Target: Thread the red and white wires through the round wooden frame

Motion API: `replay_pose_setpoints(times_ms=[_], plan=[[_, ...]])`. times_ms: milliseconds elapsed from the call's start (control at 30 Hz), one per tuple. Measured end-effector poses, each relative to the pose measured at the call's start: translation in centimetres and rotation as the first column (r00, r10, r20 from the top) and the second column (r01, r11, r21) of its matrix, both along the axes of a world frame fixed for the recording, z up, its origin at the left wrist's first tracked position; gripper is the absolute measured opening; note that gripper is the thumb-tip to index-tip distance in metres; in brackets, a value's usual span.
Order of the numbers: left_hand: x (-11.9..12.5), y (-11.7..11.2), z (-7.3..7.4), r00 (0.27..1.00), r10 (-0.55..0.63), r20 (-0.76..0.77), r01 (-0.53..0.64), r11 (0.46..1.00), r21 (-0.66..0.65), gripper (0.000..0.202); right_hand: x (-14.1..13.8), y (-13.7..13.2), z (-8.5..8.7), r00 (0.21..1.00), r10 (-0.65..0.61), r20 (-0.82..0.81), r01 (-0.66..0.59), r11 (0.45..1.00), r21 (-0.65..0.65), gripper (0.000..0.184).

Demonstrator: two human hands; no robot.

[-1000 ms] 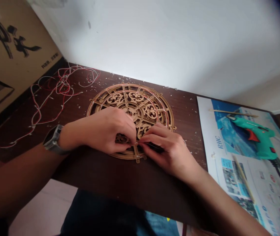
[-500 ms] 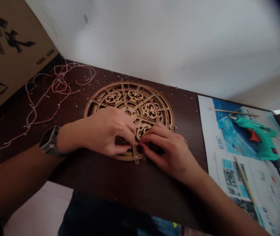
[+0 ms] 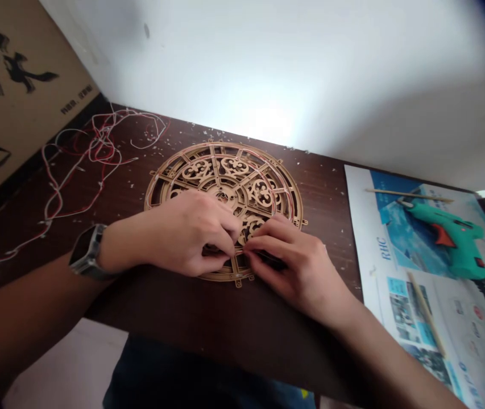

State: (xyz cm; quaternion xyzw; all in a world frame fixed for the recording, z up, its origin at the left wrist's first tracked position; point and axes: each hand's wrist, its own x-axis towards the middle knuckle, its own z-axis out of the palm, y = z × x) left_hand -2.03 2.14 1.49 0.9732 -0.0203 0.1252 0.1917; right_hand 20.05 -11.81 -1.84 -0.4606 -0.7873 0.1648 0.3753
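Well, our left hand (image 3: 182, 238) and right hand (image 3: 297, 272) pinch, fingertips pressed close, at the lower rim of the laser-cut wooden wheel (image 3: 225, 165), beside a leaflet (image 3: 378, 272) printed "RHC".

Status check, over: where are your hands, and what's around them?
Left hand and right hand meeting on lower spokes of wooden fretwork disc. Grip unclear. Loose red and white wires lying left of disc.

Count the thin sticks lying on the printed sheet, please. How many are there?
2: one stick above the printed glue gun, another stick below it.
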Motion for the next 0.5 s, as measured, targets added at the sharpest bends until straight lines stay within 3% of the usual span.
replay_pose_setpoints(times_ms=[500], plan=[[0.38,0.12,0.41,0.997,0.043,-0.065,-0.055,0.98,-0.192,0.013,0.05,-0.03,-0.11,1.0,-0.014,-0.02,0.014,1.0,-0.015,0.011]])
